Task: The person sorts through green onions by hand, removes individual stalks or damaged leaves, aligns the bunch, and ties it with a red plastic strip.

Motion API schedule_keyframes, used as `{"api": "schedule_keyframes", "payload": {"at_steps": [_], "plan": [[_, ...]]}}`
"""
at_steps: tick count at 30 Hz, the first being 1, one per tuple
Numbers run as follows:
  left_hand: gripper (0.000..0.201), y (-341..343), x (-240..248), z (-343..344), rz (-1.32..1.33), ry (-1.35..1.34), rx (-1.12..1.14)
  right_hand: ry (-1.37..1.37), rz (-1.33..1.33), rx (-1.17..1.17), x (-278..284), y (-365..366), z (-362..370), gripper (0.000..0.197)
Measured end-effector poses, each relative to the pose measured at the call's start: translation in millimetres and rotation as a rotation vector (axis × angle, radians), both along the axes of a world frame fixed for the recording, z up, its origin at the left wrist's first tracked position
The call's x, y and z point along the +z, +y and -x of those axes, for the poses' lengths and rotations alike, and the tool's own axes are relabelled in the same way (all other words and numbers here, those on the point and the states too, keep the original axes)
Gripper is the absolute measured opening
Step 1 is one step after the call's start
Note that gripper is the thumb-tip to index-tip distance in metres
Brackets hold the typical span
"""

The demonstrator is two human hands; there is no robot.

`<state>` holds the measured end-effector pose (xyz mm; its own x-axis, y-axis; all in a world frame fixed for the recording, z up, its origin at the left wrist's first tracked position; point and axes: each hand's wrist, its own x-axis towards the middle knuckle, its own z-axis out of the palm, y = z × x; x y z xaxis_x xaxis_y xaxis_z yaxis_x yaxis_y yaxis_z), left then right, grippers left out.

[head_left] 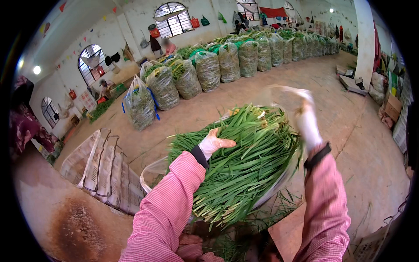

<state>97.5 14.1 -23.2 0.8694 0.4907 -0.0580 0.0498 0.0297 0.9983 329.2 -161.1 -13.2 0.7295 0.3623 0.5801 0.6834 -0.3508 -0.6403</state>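
Observation:
A large heap of long green leaves with pale stalk ends, like garlic chives (244, 161), fills a clear plastic bag (279, 185) in front of me. My left hand (212, 143), in a thin whitish glove, presses on the left side of the heap. Its thumb is stretched out, and some of its fingers are hidden. Beyond the heap's right side my right hand (307, 124), also gloved, is raised and blurred by motion. It appears to grip a pale, see-through edge of the bag, drawn up in a smeared band above the leaves.
Stacked plastic crates (109, 174) stand at my left beside a ledge with a scorched patch (78, 227). Filled clear bags (207, 72) line the floor ahead. A person (168, 46) sits behind them. At the right are a white pillar (365, 48) and a cardboard box (393, 108).

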Motion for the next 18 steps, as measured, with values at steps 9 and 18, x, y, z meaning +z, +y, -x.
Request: {"api": "schedule_keyframes", "payload": {"at_steps": [9,18], "plan": [[0.104,47.8,-45.2,14.5,0.172,-0.171,0.012,0.697,-0.495,0.451,-19.3,-26.6,88.7,0.034],[0.117,25.5,-33.4,10.5,0.074,-0.139,0.090,0.413,-0.422,0.728,-7.8,27.2,93.6,0.073]]}}
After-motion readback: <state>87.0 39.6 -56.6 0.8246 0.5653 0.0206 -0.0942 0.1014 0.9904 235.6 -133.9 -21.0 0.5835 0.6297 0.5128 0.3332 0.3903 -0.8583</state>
